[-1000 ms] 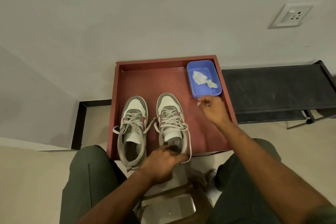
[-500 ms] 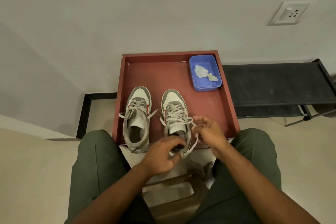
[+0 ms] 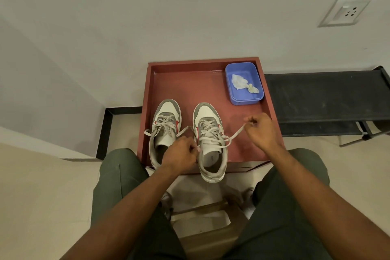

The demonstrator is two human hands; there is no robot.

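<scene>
- Right hand [image 3: 262,131] pinches one lace [image 3: 237,133] end, held taut, out to the right of the shoe [image 3: 207,113].
- Left hand [image 3: 182,153] pinches the other end at the shoe's left side.
- Shoe stands on the red tray [image 3: 190,86] — heel over the near edge, second shoe [image 3: 166,110] just beside.

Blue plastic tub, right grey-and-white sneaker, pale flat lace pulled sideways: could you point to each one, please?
Blue plastic tub [image 3: 247,101], head view, its near wall.
Right grey-and-white sneaker [image 3: 207,112], head view, its white toe cap.
Pale flat lace [image 3: 237,132], head view, the taut stretch beside the sneaker.
</scene>
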